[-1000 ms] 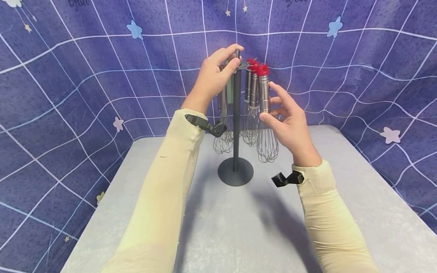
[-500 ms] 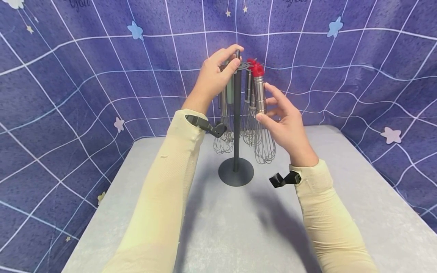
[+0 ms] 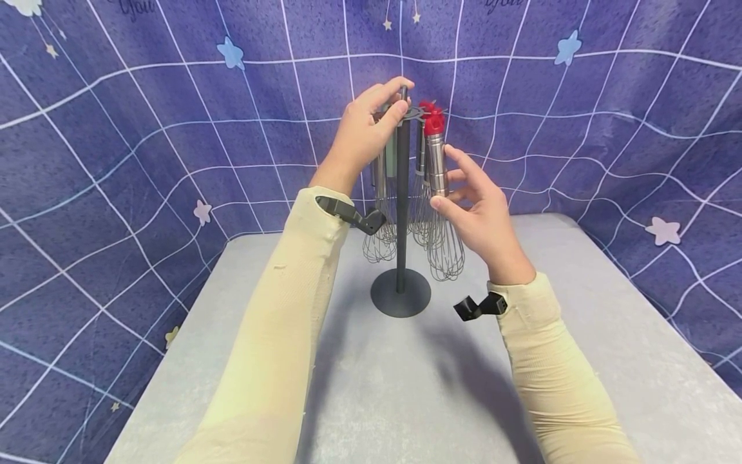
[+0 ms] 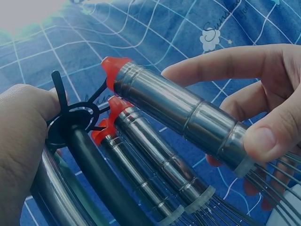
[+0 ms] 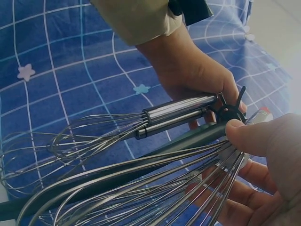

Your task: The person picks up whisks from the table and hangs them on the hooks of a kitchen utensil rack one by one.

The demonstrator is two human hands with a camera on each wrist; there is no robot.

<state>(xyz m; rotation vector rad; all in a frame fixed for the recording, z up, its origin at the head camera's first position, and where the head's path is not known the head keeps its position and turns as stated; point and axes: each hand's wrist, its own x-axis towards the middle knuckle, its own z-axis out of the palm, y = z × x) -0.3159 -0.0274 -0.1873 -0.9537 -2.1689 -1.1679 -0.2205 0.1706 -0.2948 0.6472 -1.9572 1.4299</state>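
My right hand (image 3: 478, 209) pinches a large whisk (image 3: 437, 164) between thumb and fingers, at the lower end of its steel handle. The whisk tilts slightly, its wires pointing down and its red end close to the hooks of a dark utensil stand (image 3: 401, 212). In the left wrist view, that red end (image 4: 113, 71) overlaps a hook. My left hand (image 3: 368, 125) grips the top of the stand, thumb and forefinger around the upright tip. Two more red-ended whisks (image 4: 160, 150) hang behind the held one.
On the stand's left side hang steel-handled whisks (image 5: 181, 107) and a green-handled utensil (image 3: 391, 154). The round base (image 3: 400, 303) rests on a grey tabletop (image 3: 371, 386). A blue curtain with stars (image 3: 278, 142) encloses the back and sides.
My right hand has moved left and slightly down with the large whisk, which now tilts more and overlaps a hanging whisk. The left hand stays at the stand's top.
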